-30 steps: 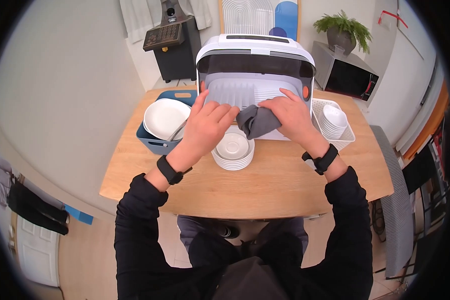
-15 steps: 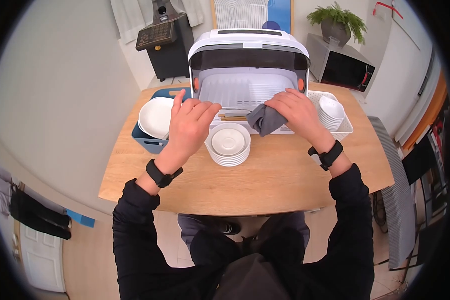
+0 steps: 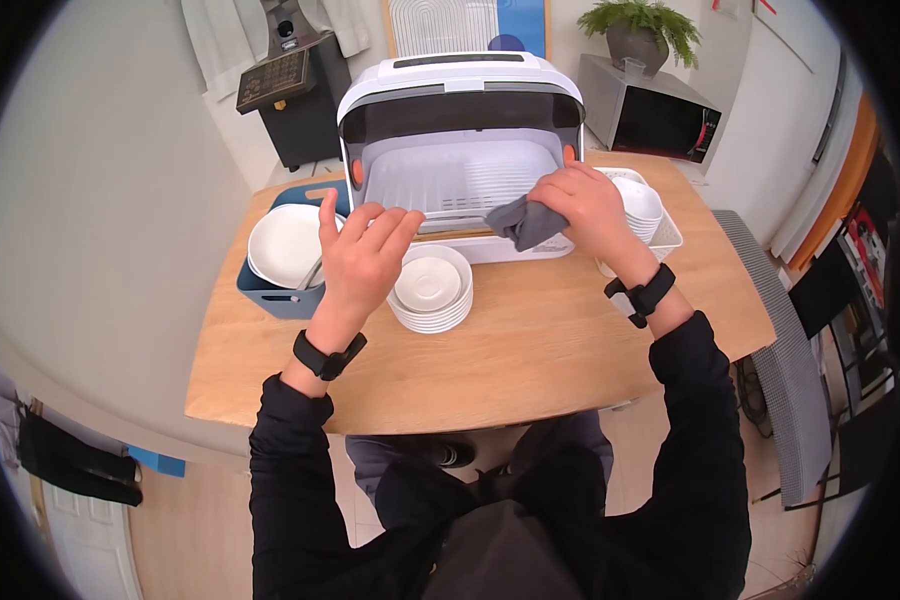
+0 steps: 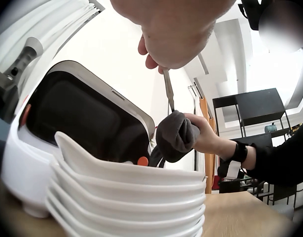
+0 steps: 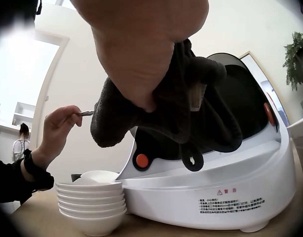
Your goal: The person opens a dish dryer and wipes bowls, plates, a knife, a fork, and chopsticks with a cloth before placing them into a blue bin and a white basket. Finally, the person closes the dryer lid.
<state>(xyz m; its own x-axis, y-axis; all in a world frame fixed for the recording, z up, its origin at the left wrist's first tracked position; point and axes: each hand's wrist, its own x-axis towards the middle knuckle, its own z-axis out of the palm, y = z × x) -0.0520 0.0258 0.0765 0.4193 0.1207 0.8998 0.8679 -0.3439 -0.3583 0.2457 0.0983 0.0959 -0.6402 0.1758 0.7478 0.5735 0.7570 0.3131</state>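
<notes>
The wrist views show what the head view hides: your left hand pinches a thin utensil, reaching to the grey cloth your right curled fingers grip, before the white cabinet. Left of the cabinet, a blue basket holds plates; right, a white basket holds bowls. Bare tabletop fronts it.

Two hands, one cloth, one held utensil, two baskets, one white cabinet, one microwave.
</notes>
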